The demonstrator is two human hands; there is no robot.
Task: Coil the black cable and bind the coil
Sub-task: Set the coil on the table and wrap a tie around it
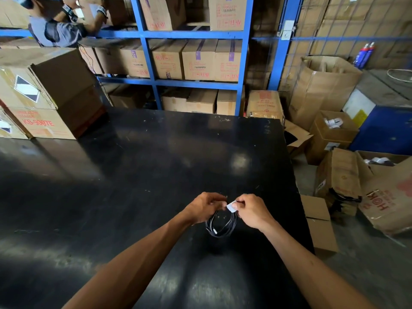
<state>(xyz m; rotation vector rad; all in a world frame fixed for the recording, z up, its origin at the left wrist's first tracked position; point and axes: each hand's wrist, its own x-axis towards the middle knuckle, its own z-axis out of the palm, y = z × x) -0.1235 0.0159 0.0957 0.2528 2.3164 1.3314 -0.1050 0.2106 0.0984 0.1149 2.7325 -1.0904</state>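
Note:
A black cable (220, 227) hangs as a small coil of several loops over the black table (133, 175), held up between both hands. My left hand (205, 208) pinches the top of the coil from the left. My right hand (249, 210) grips the coil's top from the right and pinches a small white tag or tie (231, 206) at the spot where the loops meet. A pale connector tip shows at the coil's lower left. The loops' upper part is hidden behind my fingers.
Stacked cardboard boxes (44, 94) stand on the table's far left. Blue shelving (196, 59) with cartons runs behind the table, where another person (58, 25) handles a box. Open cartons (334, 139) crowd the floor to the right, past the table's right edge.

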